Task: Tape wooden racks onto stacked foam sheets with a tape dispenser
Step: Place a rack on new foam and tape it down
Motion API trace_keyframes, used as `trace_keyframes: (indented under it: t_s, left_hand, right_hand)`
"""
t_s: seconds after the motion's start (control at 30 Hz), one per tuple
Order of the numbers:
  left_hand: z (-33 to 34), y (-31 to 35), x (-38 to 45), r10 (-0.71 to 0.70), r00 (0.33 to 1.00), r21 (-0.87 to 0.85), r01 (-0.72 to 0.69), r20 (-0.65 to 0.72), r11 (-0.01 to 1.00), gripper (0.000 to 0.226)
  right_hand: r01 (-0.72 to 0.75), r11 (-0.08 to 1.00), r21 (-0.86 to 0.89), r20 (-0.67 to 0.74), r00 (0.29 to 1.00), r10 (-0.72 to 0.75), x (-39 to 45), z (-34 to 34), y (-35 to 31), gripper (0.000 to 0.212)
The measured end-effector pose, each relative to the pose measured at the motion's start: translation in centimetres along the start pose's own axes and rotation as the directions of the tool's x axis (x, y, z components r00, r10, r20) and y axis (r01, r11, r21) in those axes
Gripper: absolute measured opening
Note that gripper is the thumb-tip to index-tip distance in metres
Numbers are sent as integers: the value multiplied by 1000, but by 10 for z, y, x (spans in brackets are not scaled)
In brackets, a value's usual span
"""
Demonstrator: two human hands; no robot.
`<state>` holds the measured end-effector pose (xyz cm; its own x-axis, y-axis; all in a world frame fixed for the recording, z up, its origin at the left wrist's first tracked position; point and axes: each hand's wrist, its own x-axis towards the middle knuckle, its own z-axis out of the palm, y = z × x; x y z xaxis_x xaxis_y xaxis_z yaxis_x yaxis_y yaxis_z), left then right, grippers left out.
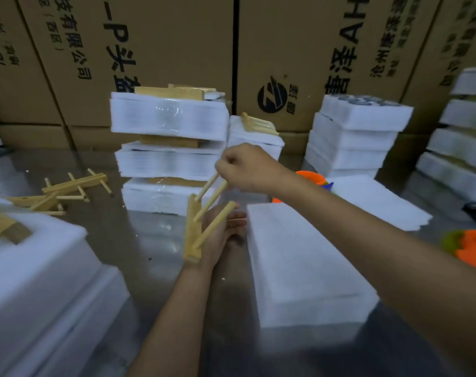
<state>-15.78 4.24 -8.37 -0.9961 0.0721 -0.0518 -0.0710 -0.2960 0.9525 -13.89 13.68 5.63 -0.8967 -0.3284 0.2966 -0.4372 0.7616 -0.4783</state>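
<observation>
1. Open room is narrow: a bare strip of the desk (pixel 149 240) runs from my body toward 12 o'clock, between the large foam block (pixel 35 281) at 9 o'clock and the stacked foam sheets (pixel 299 268) at 3 o'clock, whose near edge lies just beside my left forearm.
2. At 12 o'clock the strip ends at a tower of taped foam bundles (pixel 168 148), three high, each with a wooden piece on top and the upper one sitting skewed past the one below.
3. I hold the wooden rack (pixel 194 229) upright over the strip, its base bar standing on end and its dowels angling up toward 1 o'clock.
4. My left hand (pixel 220 235) is behind the base bar with its fingers extended behind the lower dowels; I cannot tell how firmly it holds.
5. My right hand (pixel 245 167) comes in from 3 o'clock above the foam sheets, fingers curled, pinching the tips of the upper dowels.
6. The rack hangs just left of the foam sheets' far corner, not touching them.
7. Loose racks (pixel 73 189) lie on the desk at 10 o'clock.
8. An orange tape dispenser (pixel 310 178) shows at 1 o'clock, partly hidden by my right forearm; another orange object (pixel 473 251) sits at the 3 o'clock edge.
9. The desk is grey and glossy; printed cardboard cartons (pixel 177 50) wall off the back, with further foam stacks (pixel 353 137) at 2 o'clock.
</observation>
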Motion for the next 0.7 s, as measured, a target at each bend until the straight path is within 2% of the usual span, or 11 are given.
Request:
trace_keyframes:
  t_s: [0.03, 0.1, 0.2, 0.27, 0.37, 0.43, 0.5, 0.57, 0.63, 0.7]
  left_hand:
    - [1, -1, -2, 3, 1000, -29, -3, 22, 1000, 36]
    - [10, 9, -9, -23, 999, -24, 22, -30, 999, 41]
    - [21, 20, -18, -60, 987, 73, 71, -152, 995, 26]
    - [28, 19, -26, -17, 983, 119, 39, -180, 992, 27]
    - [45, 15, -36, 55, 989, 99, -41, -140, 994, 33]
    - [57, 17, -42, 60, 993, 98, -50, -104, 994, 32]
    - [68, 15, -47, 38, 998, 224, -25, -52, 974, 23]
    - [71, 10, -50, 69, 998, 445, -63, 3, 893, 39]
    - [70, 10, -53, 44, 999, 462, -25, -32, 887, 62]
    - [69, 9, -52, 42, 998, 444, -21, -37, 896, 59]
  right_hand:
    - [-31, 998, 54, -33, 999, 33, -9, -9, 10, 33]
    - [-114, 978, 172, -76, 989, 129, -27, -22, 31, 32]
    - [-252, 907, 337, -107, 947, 303, -58, -31, 61, 31]
    - [-332, 855, 399, -125, 904, 409, -75, -31, 76, 31]
    - [-388, 785, 483, -122, 858, 499, -89, -31, 95, 32]
    - [-405, 776, 483, -108, 852, 512, -95, -29, 106, 31]
    - [-430, 797, 425, -92, 855, 510, -100, -23, 116, 31]
    - [-438, 842, 314, -116, 863, 492, -104, -14, 127, 30]
    - [-416, 869, 269, -203, 857, 474, -105, -5, 138, 23]
    - [-409, 849, 335, -295, 810, 506, -104, -3, 145, 24]
